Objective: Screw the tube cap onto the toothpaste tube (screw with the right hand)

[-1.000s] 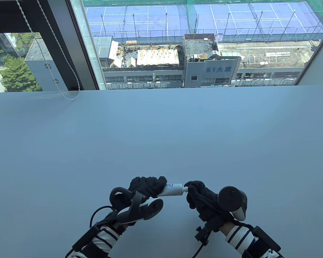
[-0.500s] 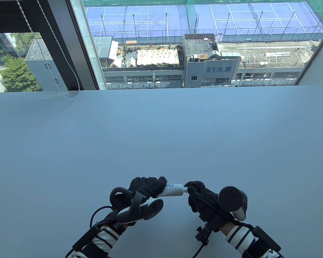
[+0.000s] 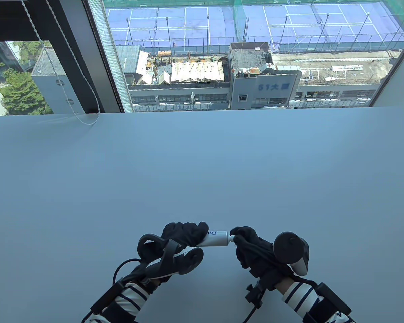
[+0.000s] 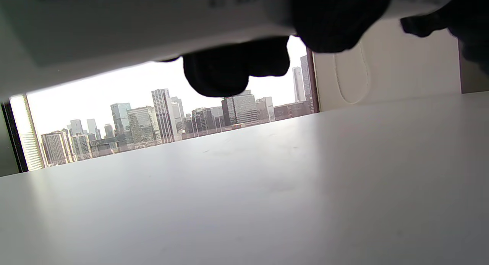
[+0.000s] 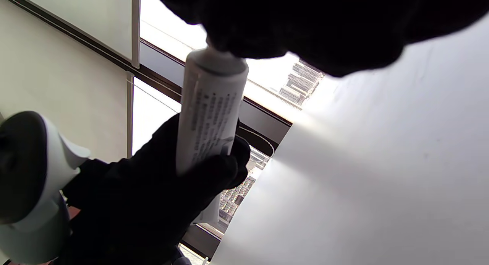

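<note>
A white toothpaste tube (image 3: 216, 238) is held level above the table near the front edge. My left hand (image 3: 185, 233) grips the tube's body; the tube's neck end points right. My right hand (image 3: 245, 240) closes its fingers over the tube's neck end, where the cap sits hidden under the glove. In the right wrist view the tube (image 5: 210, 112) runs from my left hand (image 5: 153, 196) up into my right fingers (image 5: 248, 31). In the left wrist view the tube (image 4: 145, 24) fills the top edge, with my left fingers (image 4: 237, 70) curled under it.
The white table (image 3: 202, 168) stretches from the hands back to a large window (image 3: 242, 54). A blind cord (image 3: 77, 84) hangs at the back left and its loop lies on the table's far edge.
My right hand has shifted very slightly at the tube's end, as if turning. The left hand and the tube stay almost still.
</note>
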